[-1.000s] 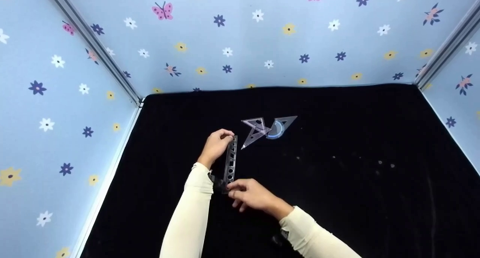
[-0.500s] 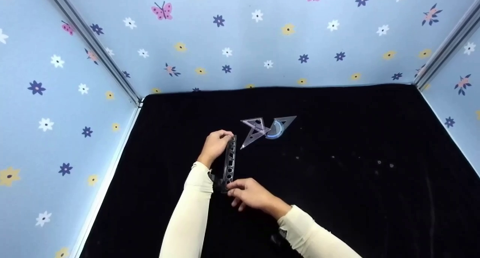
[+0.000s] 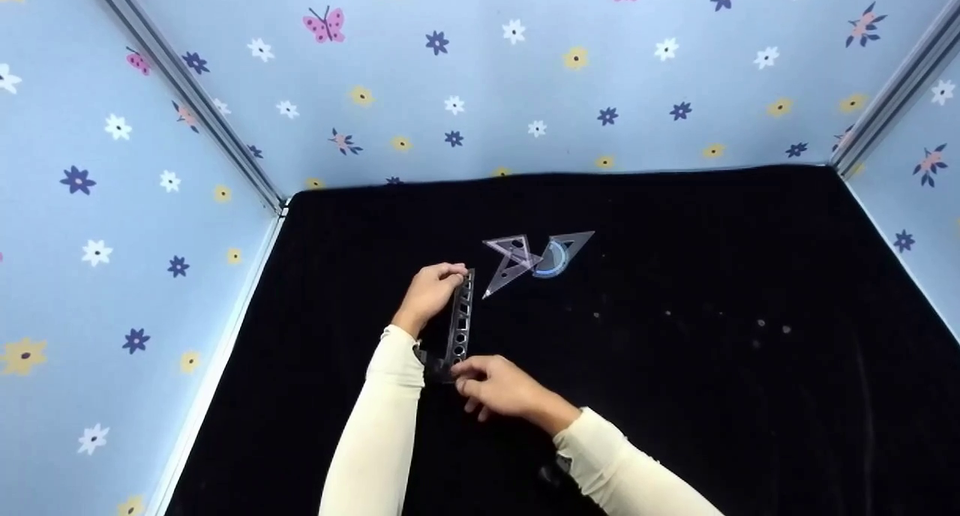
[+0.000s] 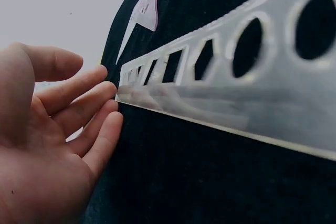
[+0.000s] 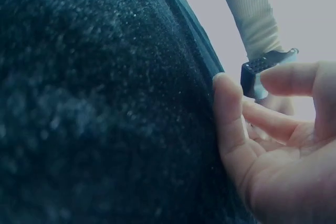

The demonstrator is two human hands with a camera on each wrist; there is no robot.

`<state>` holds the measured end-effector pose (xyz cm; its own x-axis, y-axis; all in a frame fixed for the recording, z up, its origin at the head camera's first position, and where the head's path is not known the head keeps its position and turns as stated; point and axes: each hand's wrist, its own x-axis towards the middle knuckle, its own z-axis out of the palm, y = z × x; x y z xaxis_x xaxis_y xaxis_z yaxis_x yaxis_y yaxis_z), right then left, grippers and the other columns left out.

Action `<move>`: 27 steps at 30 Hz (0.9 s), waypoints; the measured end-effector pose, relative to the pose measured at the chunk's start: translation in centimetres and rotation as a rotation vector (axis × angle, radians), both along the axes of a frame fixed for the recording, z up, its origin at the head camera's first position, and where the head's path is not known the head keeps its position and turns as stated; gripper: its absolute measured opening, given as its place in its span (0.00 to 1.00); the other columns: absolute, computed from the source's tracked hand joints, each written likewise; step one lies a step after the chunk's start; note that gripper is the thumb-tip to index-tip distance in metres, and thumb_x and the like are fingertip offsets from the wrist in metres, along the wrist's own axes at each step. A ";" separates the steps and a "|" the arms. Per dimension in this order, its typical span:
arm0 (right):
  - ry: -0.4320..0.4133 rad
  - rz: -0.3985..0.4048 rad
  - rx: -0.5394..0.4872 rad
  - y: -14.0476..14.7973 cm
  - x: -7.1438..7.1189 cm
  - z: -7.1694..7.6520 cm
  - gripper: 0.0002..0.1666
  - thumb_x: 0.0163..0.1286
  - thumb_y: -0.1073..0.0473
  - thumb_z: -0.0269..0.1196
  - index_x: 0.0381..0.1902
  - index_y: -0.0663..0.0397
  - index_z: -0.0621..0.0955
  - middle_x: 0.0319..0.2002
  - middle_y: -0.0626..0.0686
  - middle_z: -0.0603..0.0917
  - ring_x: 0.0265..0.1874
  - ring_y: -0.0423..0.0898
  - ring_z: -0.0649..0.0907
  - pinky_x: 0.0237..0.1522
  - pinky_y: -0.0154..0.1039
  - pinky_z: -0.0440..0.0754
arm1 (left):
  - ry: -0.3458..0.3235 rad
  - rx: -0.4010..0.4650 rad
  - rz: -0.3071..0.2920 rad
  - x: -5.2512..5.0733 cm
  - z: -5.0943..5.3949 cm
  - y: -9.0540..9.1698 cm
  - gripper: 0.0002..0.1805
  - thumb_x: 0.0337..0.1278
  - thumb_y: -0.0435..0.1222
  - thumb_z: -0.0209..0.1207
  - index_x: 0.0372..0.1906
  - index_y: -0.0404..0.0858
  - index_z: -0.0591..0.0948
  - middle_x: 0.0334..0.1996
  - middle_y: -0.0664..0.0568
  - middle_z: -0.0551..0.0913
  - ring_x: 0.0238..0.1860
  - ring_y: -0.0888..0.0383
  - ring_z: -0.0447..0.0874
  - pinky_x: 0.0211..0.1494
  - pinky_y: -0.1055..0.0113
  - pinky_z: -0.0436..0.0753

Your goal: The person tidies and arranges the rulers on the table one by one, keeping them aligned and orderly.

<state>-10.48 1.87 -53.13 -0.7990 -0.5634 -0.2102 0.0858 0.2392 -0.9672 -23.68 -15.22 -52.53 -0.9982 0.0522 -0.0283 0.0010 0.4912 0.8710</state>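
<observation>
A clear ruler (image 3: 460, 323) with a row of cut-out shapes stands lengthwise on the black cloth, between my two hands. At its far end is my left hand (image 3: 429, 295); in the left wrist view the fingertips of that hand (image 4: 63, 124) touch the end of the ruler (image 4: 173, 90), the thumb held apart. My right hand (image 3: 499, 387) is at the near end, index fingertip against it, other fingers loosely bent. The right wrist view shows this hand (image 5: 283, 150) with a gap between thumb and fingers; the ruler cannot be made out there.
Beyond the ruler, to the right, lie overlapping clear set squares (image 3: 510, 270), beside a blue-marked protractor (image 3: 552, 259) overlapping another triangle (image 3: 579, 242). Flowered blue walls (image 3: 480, 73) border the black cloth (image 3: 675, 396) at the back and both sides.
Both hands stay at the ruler's ends, with only a very slight shift of the right fingertips to the left. The set squares and protractor have not moved.
</observation>
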 end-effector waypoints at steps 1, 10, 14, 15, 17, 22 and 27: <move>-0.011 -0.003 -0.016 0.0 0.0 0.0 0.18 0.70 0.66 0.59 0.57 0.64 0.79 0.40 0.58 0.86 0.26 0.50 0.86 0.22 0.42 0.84 | 0.003 -0.004 0.003 0.1 -0.1 0.0 0.13 0.63 0.32 0.58 0.49 0.32 0.87 0.57 0.47 0.84 0.64 0.51 0.76 0.69 0.62 0.68; -0.059 -0.028 -0.073 0.4 0.3 -0.1 0.18 0.69 0.66 0.60 0.55 0.68 0.77 0.40 0.61 0.86 0.29 0.52 0.87 0.25 0.42 0.85 | -0.001 -0.076 0.005 0.2 -0.3 0.2 0.13 0.64 0.34 0.58 0.48 0.35 0.87 0.56 0.49 0.84 0.63 0.53 0.76 0.68 0.61 0.70; -0.055 -0.023 -0.076 0.8 0.5 0.2 0.16 0.70 0.65 0.61 0.53 0.68 0.78 0.40 0.61 0.86 0.30 0.53 0.87 0.26 0.43 0.86 | 0.008 -0.056 0.005 0.2 -0.3 0.2 0.13 0.63 0.33 0.58 0.47 0.34 0.87 0.56 0.49 0.84 0.63 0.52 0.76 0.68 0.61 0.69; -0.053 -0.022 -0.077 0.9 0.6 0.2 0.16 0.70 0.65 0.61 0.53 0.68 0.78 0.40 0.61 0.86 0.30 0.53 0.87 0.26 0.43 0.86 | 0.015 -0.045 0.003 0.2 -0.3 0.2 0.13 0.63 0.33 0.58 0.47 0.34 0.87 0.56 0.48 0.84 0.63 0.51 0.77 0.68 0.61 0.69; -0.051 -0.022 -0.078 1.1 0.7 0.2 0.15 0.70 0.66 0.61 0.52 0.68 0.79 0.40 0.61 0.86 0.30 0.54 0.87 0.27 0.43 0.86 | 0.029 -0.023 0.005 0.2 -0.4 0.2 0.12 0.62 0.32 0.59 0.46 0.33 0.87 0.55 0.47 0.85 0.63 0.51 0.77 0.68 0.61 0.69; -0.070 -0.028 -0.092 1.8 1.0 0.2 0.13 0.70 0.66 0.59 0.49 0.70 0.80 0.38 0.61 0.86 0.30 0.54 0.87 0.29 0.45 0.87 | 0.042 0.051 0.042 0.1 -0.8 0.2 0.11 0.63 0.30 0.58 0.45 0.32 0.87 0.53 0.46 0.86 0.61 0.51 0.79 0.66 0.62 0.71; -0.067 -0.032 -0.109 2.7 0.8 0.2 0.13 0.71 0.66 0.57 0.48 0.70 0.80 0.36 0.60 0.86 0.31 0.54 0.87 0.30 0.46 0.87 | 0.048 0.101 0.082 0.3 -0.9 0.1 0.11 0.64 0.30 0.57 0.44 0.32 0.88 0.49 0.46 0.87 0.56 0.52 0.81 0.62 0.62 0.74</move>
